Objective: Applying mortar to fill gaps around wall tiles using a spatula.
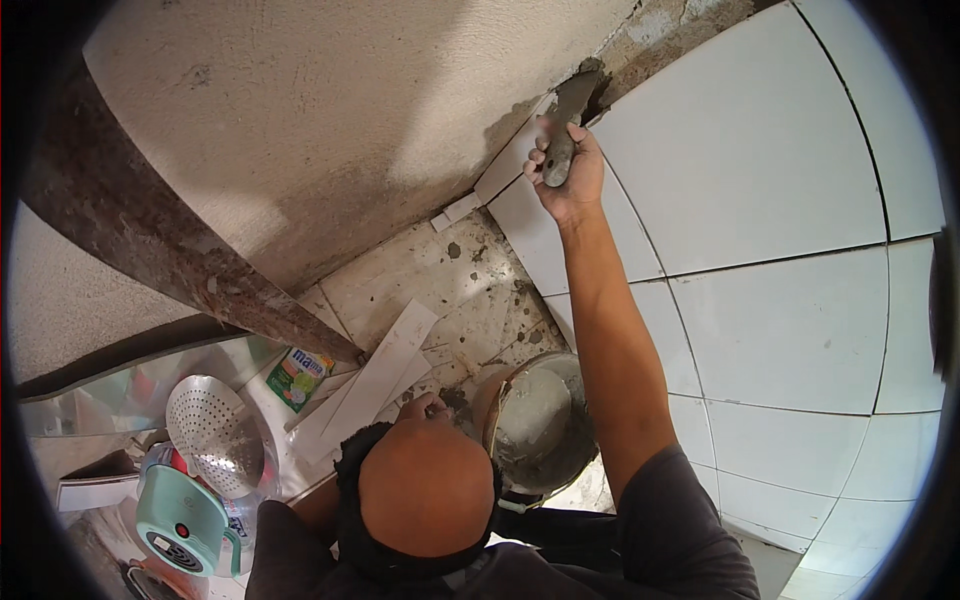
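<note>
My right hand (pixel 572 180) is closed around the handle of a mortar-coated trowel (pixel 575 98). Its blade touches wet grey mortar (pixel 590 68) in the seam where the plaster wall (pixel 330 110) meets white tiles (pixel 730 130). Low in the middle, my left hand (pixel 425 407) shows only in part, with curled fingers; a rounded bare-skinned shape hides the rest, and what it holds, if anything, is not visible. Just right of that hand stands a bucket (pixel 492 405) with grey mortar (pixel 535 408) inside.
A rusty beam (pixel 150 215) slants down from the left. Cut tile strips (pixel 385 360) lie by its lower end, beside a green packet (pixel 298 378). A perforated metal skimmer (pixel 210 430) and a mint-green lidded container (pixel 180 520) stand lower left. Mortar spots dirty the floor (pixel 450 265).
</note>
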Demonstrator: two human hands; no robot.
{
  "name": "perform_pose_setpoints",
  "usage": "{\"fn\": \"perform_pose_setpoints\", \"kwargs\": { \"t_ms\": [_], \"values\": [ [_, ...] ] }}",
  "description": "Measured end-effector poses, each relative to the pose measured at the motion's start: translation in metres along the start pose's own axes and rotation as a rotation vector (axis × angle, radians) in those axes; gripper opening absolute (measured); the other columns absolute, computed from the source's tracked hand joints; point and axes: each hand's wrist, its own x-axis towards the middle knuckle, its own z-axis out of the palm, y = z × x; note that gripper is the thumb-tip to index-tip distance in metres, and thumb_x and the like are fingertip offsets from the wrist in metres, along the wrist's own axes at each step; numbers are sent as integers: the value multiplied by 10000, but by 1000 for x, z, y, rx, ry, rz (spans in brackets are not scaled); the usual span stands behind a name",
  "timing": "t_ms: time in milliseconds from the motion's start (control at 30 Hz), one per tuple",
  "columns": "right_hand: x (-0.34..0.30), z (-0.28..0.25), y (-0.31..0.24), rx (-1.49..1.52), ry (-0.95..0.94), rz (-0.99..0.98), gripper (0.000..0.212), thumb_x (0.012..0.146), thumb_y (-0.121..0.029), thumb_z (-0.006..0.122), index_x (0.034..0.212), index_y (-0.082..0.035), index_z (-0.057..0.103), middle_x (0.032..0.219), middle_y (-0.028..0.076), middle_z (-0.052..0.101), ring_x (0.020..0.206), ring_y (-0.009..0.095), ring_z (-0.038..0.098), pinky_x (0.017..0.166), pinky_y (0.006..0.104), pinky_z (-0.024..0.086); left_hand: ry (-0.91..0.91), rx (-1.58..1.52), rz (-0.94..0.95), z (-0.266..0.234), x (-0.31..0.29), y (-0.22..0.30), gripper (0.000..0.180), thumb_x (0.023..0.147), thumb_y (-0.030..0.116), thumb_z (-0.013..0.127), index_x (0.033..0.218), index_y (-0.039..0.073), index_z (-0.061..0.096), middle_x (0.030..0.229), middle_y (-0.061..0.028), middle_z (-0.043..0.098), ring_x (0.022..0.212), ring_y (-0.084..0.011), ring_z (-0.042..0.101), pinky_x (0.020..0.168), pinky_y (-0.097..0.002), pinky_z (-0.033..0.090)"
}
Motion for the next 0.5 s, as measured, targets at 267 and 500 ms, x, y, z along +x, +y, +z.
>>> {"fn": "perform_pose_setpoints", "kwargs": {
  "t_ms": [267, 500],
  "values": [
    [-4, -4, -6, -114, 79, 28, 302, 861, -300, 457, 992, -42, 544, 688, 32, 467, 572, 161, 441, 537, 284, 375, 50, 10, 11, 3, -1, 1, 213, 769, 239, 713, 851, 70, 613, 738, -28, 594, 688, -134, 553, 629, -302, 438],
    [-10, 0, -9, -195, 134, -19, 305, 863, -303, 455, 993, -40, 535, 687, 27, 463, 572, 156, 445, 526, 287, 372, 0, 17, -19, 2, 0, 5, 211, 769, 244, 712, 860, 79, 617, 730, -29, 601, 656, -122, 534, 611, -312, 435]
  ]
}}
